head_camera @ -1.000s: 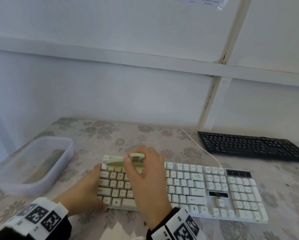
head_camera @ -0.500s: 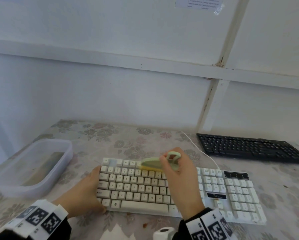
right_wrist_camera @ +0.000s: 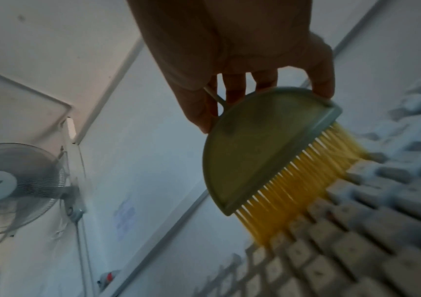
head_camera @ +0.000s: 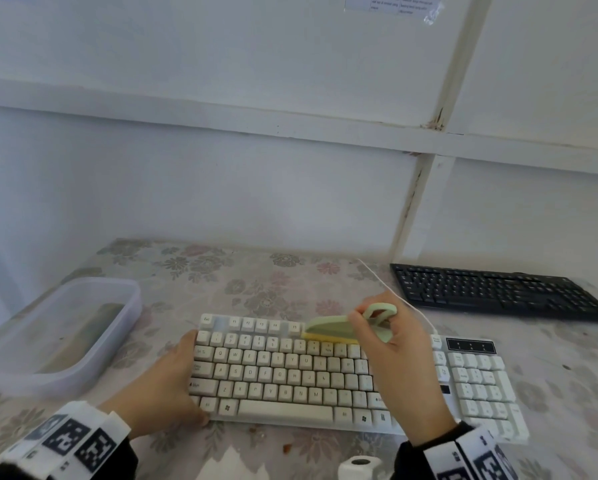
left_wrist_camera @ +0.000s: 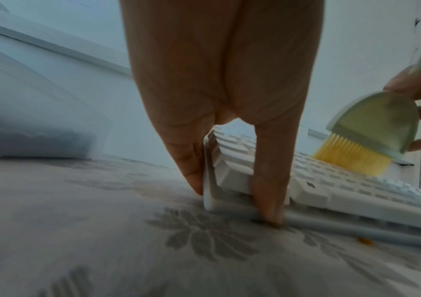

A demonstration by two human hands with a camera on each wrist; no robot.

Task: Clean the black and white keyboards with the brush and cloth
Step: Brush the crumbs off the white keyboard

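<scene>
The white keyboard point(head_camera: 290, 372) lies across the near middle of the table. My left hand point(head_camera: 195, 379) braces its left end, straight fingers point(left_wrist_camera: 189, 160) against the side and the thumb point(left_wrist_camera: 270, 191) on the front edge. My right hand point(head_camera: 370, 323) grips a pale green brush point(head_camera: 332, 329) by its looped handle. The yellow bristles point(right_wrist_camera: 306, 191) rest on the top key rows, right of middle of the main key block. The black keyboard point(head_camera: 491, 292) sits untouched at the far right. I cannot pick out a cloth for certain.
A clear plastic tub point(head_camera: 65, 334) stands at the left with a dull green-brown thing lying in it. A white cable point(head_camera: 394, 296) runs from the white keyboard toward the wall. Small crumbs point(head_camera: 286, 447) and a white roll point(head_camera: 359, 465) lie near the front edge.
My right hand has swept the brush rightward along the top key rows, from the left end to right of middle. The left hand has stayed put.
</scene>
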